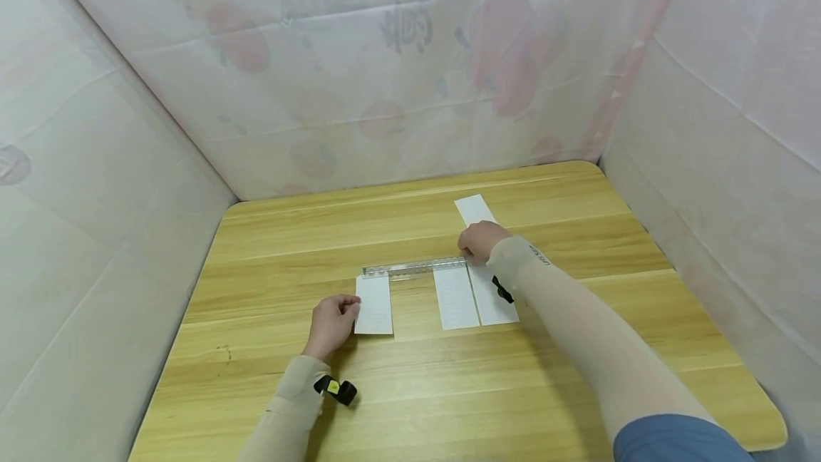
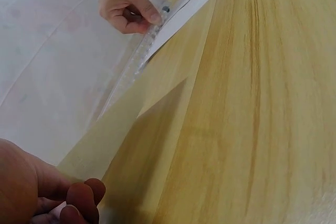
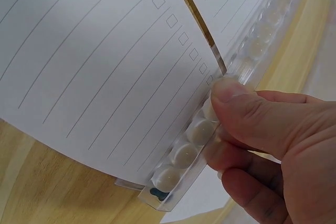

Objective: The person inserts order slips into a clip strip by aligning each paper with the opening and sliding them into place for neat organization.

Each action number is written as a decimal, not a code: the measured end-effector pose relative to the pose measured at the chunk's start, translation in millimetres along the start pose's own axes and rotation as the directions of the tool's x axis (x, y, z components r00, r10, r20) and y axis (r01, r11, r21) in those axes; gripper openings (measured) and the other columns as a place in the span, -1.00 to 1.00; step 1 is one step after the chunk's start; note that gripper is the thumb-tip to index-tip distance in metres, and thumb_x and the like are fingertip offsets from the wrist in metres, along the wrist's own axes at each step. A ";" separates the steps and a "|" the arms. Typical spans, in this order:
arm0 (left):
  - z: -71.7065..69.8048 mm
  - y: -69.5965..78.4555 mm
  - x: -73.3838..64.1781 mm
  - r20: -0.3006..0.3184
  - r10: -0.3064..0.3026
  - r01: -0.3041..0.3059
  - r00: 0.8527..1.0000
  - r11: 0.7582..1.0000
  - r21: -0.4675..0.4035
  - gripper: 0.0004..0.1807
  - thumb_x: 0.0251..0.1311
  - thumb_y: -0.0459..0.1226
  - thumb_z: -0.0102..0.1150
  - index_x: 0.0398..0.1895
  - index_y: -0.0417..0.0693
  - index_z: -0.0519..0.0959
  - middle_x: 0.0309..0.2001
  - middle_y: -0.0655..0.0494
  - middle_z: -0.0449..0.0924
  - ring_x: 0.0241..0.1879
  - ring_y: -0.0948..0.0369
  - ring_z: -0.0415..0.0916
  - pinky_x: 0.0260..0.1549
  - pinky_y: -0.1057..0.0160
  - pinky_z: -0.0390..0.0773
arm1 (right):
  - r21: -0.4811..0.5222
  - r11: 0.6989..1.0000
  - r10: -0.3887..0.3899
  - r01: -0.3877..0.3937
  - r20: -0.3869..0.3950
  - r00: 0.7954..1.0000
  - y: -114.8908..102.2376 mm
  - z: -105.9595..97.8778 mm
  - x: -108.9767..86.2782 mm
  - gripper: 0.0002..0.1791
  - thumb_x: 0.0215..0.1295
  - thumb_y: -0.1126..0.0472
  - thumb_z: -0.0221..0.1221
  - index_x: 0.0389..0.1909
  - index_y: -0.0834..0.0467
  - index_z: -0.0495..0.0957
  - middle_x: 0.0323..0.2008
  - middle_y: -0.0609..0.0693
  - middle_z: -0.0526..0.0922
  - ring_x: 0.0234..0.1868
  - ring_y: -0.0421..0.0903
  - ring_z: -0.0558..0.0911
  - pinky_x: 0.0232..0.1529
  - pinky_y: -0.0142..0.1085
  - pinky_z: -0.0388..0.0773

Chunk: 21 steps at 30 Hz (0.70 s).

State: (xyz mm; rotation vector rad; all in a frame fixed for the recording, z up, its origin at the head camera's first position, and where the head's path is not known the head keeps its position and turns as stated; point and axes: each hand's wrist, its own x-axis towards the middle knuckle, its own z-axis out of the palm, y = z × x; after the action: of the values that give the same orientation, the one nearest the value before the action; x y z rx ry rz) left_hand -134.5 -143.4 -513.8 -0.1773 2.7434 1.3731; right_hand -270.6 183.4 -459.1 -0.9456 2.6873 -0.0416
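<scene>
A clear plastic ticket rail (image 1: 413, 269) with a row of round balls (image 3: 185, 156) lies crosswise near the table's middle. My right hand (image 1: 482, 239) pinches the rail near its right end, thumb on one side and curled fingers on the other. Two lined paper slips, a middle one (image 1: 457, 298) and a right one (image 1: 497, 305), hang side by side from that end, a narrow gap between them. At the rail's left end is a third slip (image 1: 373, 305). My left hand (image 1: 333, 323) pinches its left edge between thumb and fingers; in the left wrist view this slip (image 2: 107, 140) stands tilted above the table.
Another white slip (image 1: 476, 209) lies behind my right hand, partly covered by it. The wooden table (image 1: 269, 248) has pale printed curtains (image 1: 385, 91) along its back and sides.
</scene>
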 end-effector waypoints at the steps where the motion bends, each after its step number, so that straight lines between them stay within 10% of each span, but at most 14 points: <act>1: 0.4 0.3 0.0 -0.001 -0.001 0.001 1.000 1.000 -0.001 -0.83 0.27 -0.34 0.13 -0.23 -0.21 0.69 -0.50 0.11 0.52 -0.53 0.21 0.37 -0.52 0.28 0.38 | 0.001 1.000 -0.001 0.001 0.000 1.000 -0.1 -0.2 -0.5 -0.65 0.15 0.47 0.14 -0.70 0.03 0.43 -0.66 -0.13 0.38 -0.57 -0.16 0.32 -0.44 -0.30 0.31; 21: 8.4 -0.6 -4.3 -0.037 -0.089 0.086 0.995 0.993 -0.076 -0.72 0.29 -0.28 0.14 0.01 -0.20 0.60 -0.31 0.03 0.62 -0.38 0.18 0.50 -0.45 0.25 0.49 | -0.053 0.998 -0.038 0.037 -0.014 0.999 7.1 5.0 0.6 -0.62 0.17 0.39 0.23 -0.71 -0.02 0.37 -0.65 -0.14 0.38 -0.57 -0.19 0.33 -0.46 -0.31 0.30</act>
State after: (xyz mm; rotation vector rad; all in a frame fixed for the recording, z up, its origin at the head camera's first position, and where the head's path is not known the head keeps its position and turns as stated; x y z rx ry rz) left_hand -130.0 -136.7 -518.8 -0.3290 2.6830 1.4644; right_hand -274.0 188.8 -464.9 -1.0156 2.6961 0.0150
